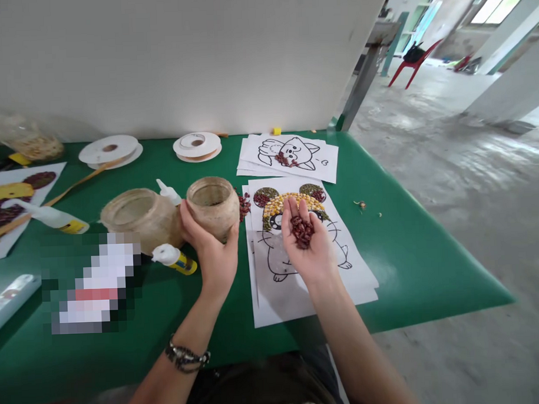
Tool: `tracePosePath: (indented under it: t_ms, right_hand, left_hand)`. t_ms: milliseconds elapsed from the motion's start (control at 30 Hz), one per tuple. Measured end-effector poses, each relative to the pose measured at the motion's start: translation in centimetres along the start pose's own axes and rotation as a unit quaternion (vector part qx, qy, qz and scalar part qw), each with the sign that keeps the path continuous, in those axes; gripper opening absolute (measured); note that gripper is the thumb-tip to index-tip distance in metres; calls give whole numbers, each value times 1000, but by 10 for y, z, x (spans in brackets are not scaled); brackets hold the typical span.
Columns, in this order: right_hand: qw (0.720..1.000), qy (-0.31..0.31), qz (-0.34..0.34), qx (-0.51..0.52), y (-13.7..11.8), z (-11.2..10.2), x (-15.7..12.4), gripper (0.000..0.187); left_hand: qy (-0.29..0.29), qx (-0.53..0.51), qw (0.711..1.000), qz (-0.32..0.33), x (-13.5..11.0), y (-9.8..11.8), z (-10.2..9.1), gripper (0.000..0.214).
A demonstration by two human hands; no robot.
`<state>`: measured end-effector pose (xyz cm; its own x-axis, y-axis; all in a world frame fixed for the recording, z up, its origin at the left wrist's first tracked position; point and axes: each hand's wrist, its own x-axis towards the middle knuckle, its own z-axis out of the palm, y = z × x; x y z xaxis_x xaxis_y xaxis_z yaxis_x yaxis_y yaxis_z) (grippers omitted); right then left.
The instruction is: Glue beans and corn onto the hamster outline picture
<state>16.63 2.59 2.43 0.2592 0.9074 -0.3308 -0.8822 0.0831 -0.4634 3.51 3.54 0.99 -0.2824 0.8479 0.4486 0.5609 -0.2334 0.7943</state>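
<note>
My left hand [216, 251] is wrapped around a small, twine-covered jar [213, 218], its mouth tilted toward me. Dark red beans [303, 231] lie in the cupped palm of my right hand [313, 256], which hovers palm up over a hamster drawing [284, 296]. Yellow corn kernels [291, 200] cover the drawing's forehead, and its ears hold red and green beans. A few more red beans [244, 206] lie on the table just right of the jar. Beside my left hand stands a larger twine-covered jar [140, 218].
Glue bottles [176, 259] and ribbon spools [110, 150] lie left on the green table [413, 267]. A second drawing [289, 154] with some red beans sits behind the hamster sheet. At far left are a bean picture [17, 199] and a clear container [26, 140]. A white panel [171, 58] rises behind.
</note>
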Motion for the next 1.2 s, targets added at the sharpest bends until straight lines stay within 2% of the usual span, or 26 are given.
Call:
tracePosePath:
  t_ms: [133, 200, 267, 300, 333, 367, 433, 500, 567, 733, 867, 1067, 1200]
  right_hand:
    - [999, -30, -11, -18, 2, 0, -1, 45]
    - [1000, -20, 3, -15, 3, 4, -5, 44]
    - [1000, 6, 29, -4, 5, 11, -10, 44]
    - [999, 20, 42, 3, 7, 15, -13, 44]
    - [998, 32, 53, 9, 10, 19, -17, 45]
    - [997, 39, 61, 14, 14, 23, -19, 46]
    - [997, 37, 63, 10, 22, 28, -23, 48]
    - [999, 28, 39, -11, 30, 29, -24, 49]
    - [999, 21, 1, -41, 36, 26, -23, 48]
    - [989, -20, -90, -119, 40, 19, -22, 41]
    - [967, -63, -126, -214, 41, 20, -27, 39]
    - [964, -86, -123, -218, 43, 24, -27, 47]
    - [959, -91, -157, -215, 42, 23, -24, 39]
  left_hand:
    - [8, 31, 998, 62, -24, 12, -13, 78]
    - [12, 10, 997, 78, -39, 20, -18, 75]
    - [-13, -71, 996, 44, -50, 29, -19, 68]
    - [-42, -139, 989, 0, -53, 33, -18, 62]
    - [-79, -216, 971, -64, -54, 38, -15, 57]
    - [-114, -295, 938, -141, -53, 43, -12, 51]
    - [-156, -422, 846, -287, -46, 52, -5, 48]
    - [-173, -502, 763, -368, -36, 59, 1, 48]
    - [-159, -542, 712, -418, -28, 62, 7, 45]
    - [-118, -568, 644, -498, -23, 58, 17, 33]
    - [-108, -589, 594, -537, -22, 53, 19, 24]
    - [-87, -601, 553, -570, -19, 51, 17, 24]
    - [-78, -602, 536, -587, -17, 50, 15, 24]
